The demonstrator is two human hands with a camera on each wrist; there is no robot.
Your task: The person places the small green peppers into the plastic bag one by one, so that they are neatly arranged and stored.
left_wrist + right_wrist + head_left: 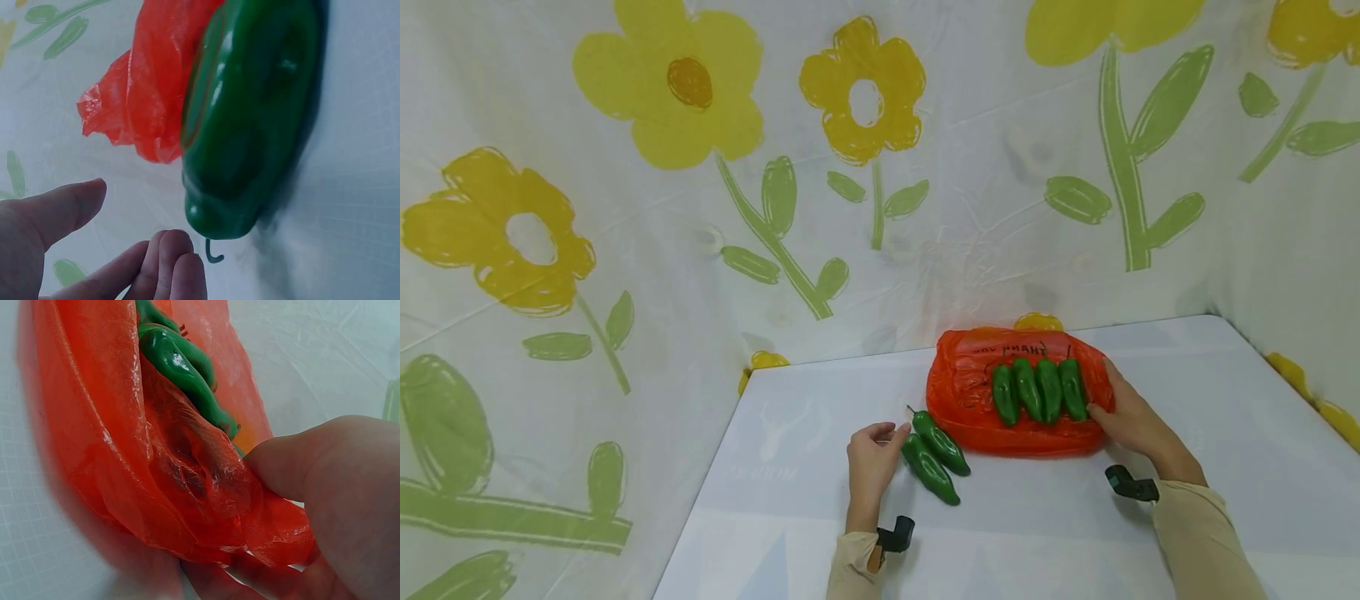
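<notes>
Two green peppers (929, 469) lie side by side on the table, just right of my left hand (874, 462). That hand's thumb and fingers are apart and hold nothing; in the left wrist view the nearest pepper (250, 119) is close to the fingertips. A red plastic bag (970, 429) lies flattened farther back, with several green peppers (1049, 390) in a row on it. My right hand (1131, 417) grips the bag's right edge. In the right wrist view, the thumb is above the crumpled red film (119, 487) and the fingers are beneath it.
The white table (1030, 525) meets a hanging sheet (970, 217) printed with yellow flowers at its back edge. More of that sheet hangs along the left side and at the right. Dark cameras sit on both wrists.
</notes>
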